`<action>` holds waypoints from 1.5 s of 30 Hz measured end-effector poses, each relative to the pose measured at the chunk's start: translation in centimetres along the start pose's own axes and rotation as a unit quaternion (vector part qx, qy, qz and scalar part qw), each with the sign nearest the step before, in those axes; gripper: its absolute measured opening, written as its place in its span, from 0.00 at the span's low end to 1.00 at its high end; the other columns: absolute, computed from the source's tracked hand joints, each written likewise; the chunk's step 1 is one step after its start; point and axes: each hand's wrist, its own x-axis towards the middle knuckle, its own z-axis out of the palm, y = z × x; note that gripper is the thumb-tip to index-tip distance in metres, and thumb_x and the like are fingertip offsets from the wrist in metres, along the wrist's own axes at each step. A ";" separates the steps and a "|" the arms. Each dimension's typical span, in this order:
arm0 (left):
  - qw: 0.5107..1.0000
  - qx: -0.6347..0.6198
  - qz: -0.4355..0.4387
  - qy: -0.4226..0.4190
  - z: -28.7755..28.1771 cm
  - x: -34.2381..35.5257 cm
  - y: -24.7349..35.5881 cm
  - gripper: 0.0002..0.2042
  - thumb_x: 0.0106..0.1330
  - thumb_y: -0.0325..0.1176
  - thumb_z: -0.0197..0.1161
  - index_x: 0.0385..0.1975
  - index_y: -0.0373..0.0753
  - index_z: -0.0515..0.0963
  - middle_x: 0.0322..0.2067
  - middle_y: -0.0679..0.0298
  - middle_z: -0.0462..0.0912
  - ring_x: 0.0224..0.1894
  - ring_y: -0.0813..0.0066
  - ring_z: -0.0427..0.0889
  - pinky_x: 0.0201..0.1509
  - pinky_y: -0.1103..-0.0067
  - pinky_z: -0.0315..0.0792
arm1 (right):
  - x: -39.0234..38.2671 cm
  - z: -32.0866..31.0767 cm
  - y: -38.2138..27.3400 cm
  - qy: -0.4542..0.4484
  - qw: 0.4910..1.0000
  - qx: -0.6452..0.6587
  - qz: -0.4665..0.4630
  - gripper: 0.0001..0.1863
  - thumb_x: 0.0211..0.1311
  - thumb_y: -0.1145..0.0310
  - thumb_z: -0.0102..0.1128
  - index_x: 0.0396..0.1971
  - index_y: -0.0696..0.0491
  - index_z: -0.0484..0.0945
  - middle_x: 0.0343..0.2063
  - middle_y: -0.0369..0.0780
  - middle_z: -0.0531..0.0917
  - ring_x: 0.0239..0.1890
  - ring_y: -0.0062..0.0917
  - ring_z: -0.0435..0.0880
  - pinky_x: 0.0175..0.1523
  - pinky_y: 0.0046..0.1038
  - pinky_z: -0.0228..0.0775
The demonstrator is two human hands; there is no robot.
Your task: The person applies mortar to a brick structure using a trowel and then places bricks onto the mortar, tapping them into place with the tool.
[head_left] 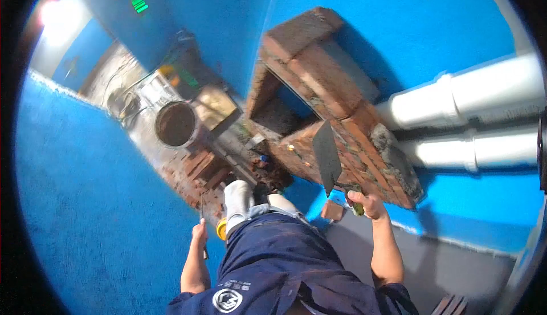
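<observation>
My right hand (370, 205) grips a trowel by its handle. The trowel's grey, pointed blade (326, 158) is raised in front of the brickwork (359, 144), its tip pointing away from me. Low on the left, my left hand (199, 233) is closed round a slim tool (201, 204) that sticks out above and below the fist; its kind is too blurred to tell. The brickwork stands against the blue wall, with a rectangular opening in its upper part and mortar in the joints. A loose brick piece (332, 210) lies just left of my right hand.
Two white pipes (473, 95) run from the brickwork to the right. A round bucket (175, 124) of brownish material stands at the far left, with stacked bricks (206, 168) nearer my feet. Blue walls (85, 201) close in on the left. A yellow container (221, 229) sits beside my leg.
</observation>
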 end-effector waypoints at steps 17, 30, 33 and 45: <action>0.961 -0.092 -0.260 0.030 17.5 -17.9 -15.7 0.28 0.63 0.55 0.53 0.29 0.28 0.80 0.29 0.43 0.81 0.36 0.51 0.82 0.42 0.61 0.71 | 50.3 45.0 11.4 -0.235 0.574 -0.778 -0.099 0.18 0.57 0.55 0.53 0.36 0.52 0.84 0.39 0.44 0.84 0.45 0.34 0.83 0.46 0.35 0.75; 0.807 -0.388 -0.437 -0.086 32.4 -22.2 -11.0 0.18 0.67 0.48 0.53 0.32 0.38 0.78 0.19 0.63 0.76 0.18 0.72 0.72 0.19 0.71 0.64 | 68.3 59.4 33.9 -0.300 0.274 -0.874 -0.266 0.08 0.52 0.63 0.59 0.29 0.45 0.86 0.33 0.37 0.86 0.38 0.30 0.86 0.35 0.36 0.76; 0.764 -0.442 -0.462 -0.088 32.1 -22.1 -9.5 0.17 0.67 0.48 0.53 0.32 0.38 0.78 0.18 0.63 0.75 0.17 0.72 0.72 0.18 0.71 0.63 | 67.8 61.7 34.5 -0.319 0.363 -0.864 -0.141 0.16 0.50 0.58 0.59 0.37 0.47 0.85 0.40 0.38 0.85 0.43 0.31 0.85 0.44 0.37 0.76; 0.710 -0.502 -0.485 -0.093 28.3 -20.4 -8.4 0.16 0.66 0.47 0.53 0.29 0.40 0.77 0.16 0.65 0.73 0.15 0.75 0.69 0.15 0.74 0.60 | 73.3 60.6 33.9 -0.339 0.596 -0.720 -0.106 0.29 0.46 0.42 0.57 0.32 0.56 0.83 0.34 0.52 0.83 0.40 0.45 0.82 0.46 0.38 0.73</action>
